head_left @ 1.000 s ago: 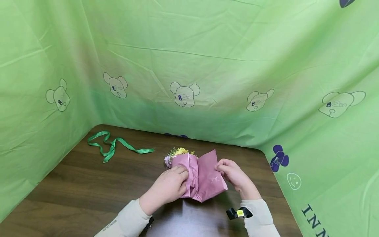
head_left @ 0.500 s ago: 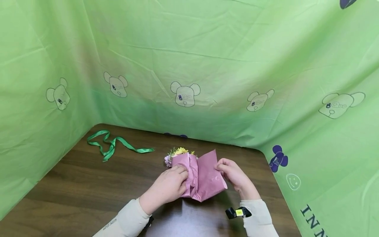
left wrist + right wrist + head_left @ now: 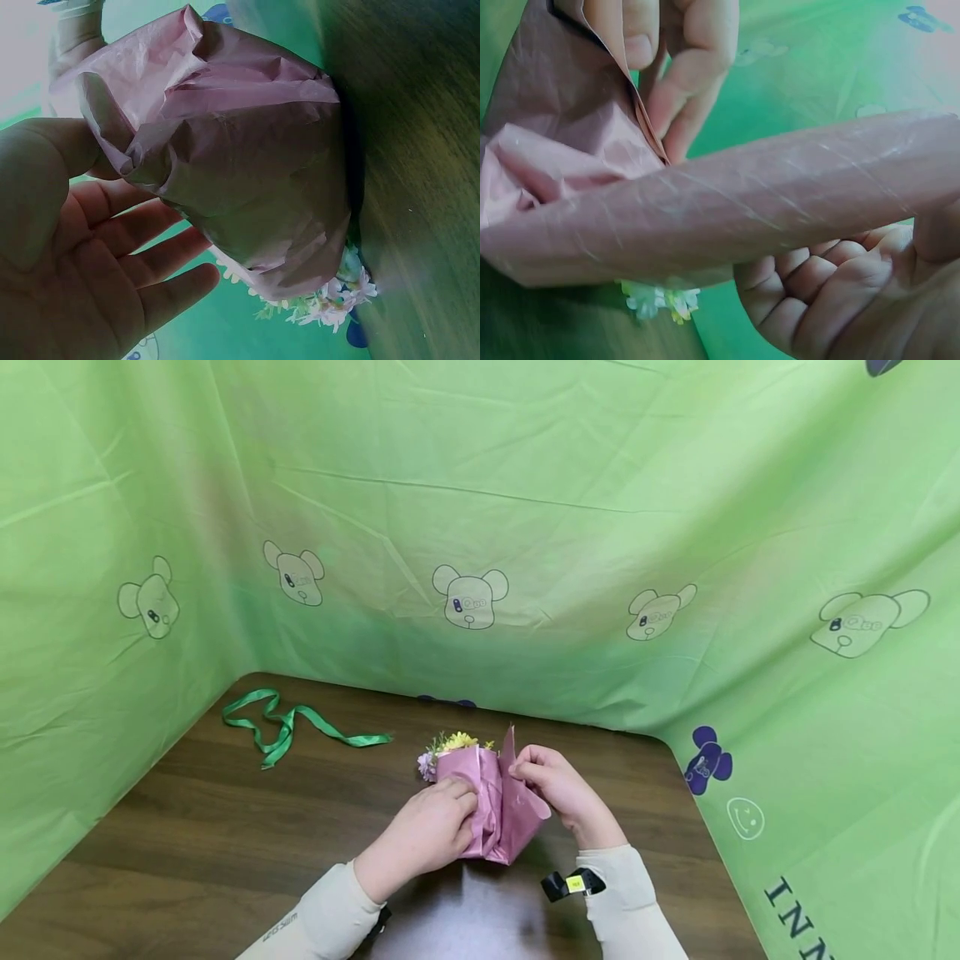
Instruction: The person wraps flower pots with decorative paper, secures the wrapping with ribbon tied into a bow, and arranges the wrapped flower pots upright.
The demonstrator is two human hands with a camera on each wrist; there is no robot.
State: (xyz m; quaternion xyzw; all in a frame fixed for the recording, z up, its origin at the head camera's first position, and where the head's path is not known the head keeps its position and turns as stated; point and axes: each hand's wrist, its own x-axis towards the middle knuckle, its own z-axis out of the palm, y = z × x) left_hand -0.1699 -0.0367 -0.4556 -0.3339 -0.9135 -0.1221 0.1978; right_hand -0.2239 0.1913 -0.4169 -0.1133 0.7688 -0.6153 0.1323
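A small bouquet stands wrapped in pink paper (image 3: 459,767), with yellow flowers (image 3: 458,742) and light purple flowers (image 3: 427,766) showing at its far left end. My left hand (image 3: 422,828) holds the near left side of the wrap. In the left wrist view that hand's thumb and fingers (image 3: 154,262) lie on either side of the paper's folded edge. My right hand (image 3: 561,789) pinches the outer edge of the loose right flap (image 3: 517,818), which stands up and bends inward. The right wrist view shows the flap (image 3: 727,202) curved over curled fingers. Stems are hidden inside the wrap.
A green ribbon (image 3: 322,727) lies loosely looped on the brown wooden table (image 3: 225,827), at the back left. Green printed cloth (image 3: 465,510) hangs behind the table and along both sides. A black band with a yellow tag (image 3: 574,884) is on the right wrist.
My right hand has moved left, swinging the flap inward toward the bouquet. The left hand stays in place on the wrap. The ribbon has not moved.
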